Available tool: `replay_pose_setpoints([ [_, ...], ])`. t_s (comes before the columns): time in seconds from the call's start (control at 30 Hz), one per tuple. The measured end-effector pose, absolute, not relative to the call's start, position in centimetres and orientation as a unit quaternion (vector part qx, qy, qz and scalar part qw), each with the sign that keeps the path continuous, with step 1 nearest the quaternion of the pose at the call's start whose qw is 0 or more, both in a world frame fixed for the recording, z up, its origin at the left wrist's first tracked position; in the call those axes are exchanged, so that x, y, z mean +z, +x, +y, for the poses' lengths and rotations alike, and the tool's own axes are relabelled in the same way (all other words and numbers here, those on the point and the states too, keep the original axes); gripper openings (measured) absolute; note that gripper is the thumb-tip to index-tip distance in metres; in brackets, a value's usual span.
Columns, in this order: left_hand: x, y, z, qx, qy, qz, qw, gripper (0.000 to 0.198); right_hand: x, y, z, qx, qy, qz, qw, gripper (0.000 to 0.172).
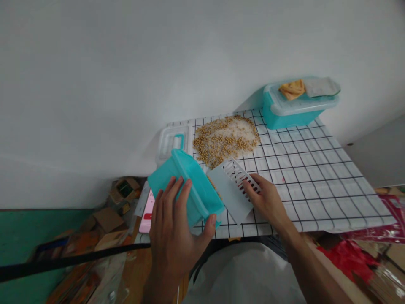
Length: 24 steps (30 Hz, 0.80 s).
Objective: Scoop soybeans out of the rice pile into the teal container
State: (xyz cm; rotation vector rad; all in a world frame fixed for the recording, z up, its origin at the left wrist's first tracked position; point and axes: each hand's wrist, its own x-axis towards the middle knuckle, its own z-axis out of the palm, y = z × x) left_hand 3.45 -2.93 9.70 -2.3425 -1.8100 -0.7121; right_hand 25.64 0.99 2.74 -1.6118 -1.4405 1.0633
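My left hand (177,228) grips a teal plastic bin (167,177) from its near outer side, thumb by the rim. The bin is tilted on its side, its mouth turned right. In my right hand (265,198) is a flat white plastic piece with a slotted edge (234,190), fingers closed on its slots. Its left side is close to the bin's mouth, with a few yellow beans between them. Beyond it a mixed pile of yellow beans and white grains (228,137) is spread on the checked tablecloth (294,160).
A clear lid with a teal handle (172,141) lies at the back left. A lidded teal box (291,118) stands at the back right, with a yellow cloth (292,89) and a pale cloth (322,87) on top. A pink phone-like screen (147,213) lies at the left edge.
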Motion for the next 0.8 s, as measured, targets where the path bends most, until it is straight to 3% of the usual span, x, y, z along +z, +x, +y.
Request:
replay_pose_setpoints([
  [0.4, 9.9, 3.2, -3.1, -0.236, -0.772, -0.588, 0.048, 0.077, 7.1, 24.3, 2.5, 0.308, -0.613, -0.623, 0.375, 0.019],
  [0.8, 9.7, 3.2, -3.0, -0.234, -0.772, -0.59, 0.047, 0.077, 5.9, 27.2, 2.4, 0.235, -0.614, -0.67, 0.345, 0.021],
])
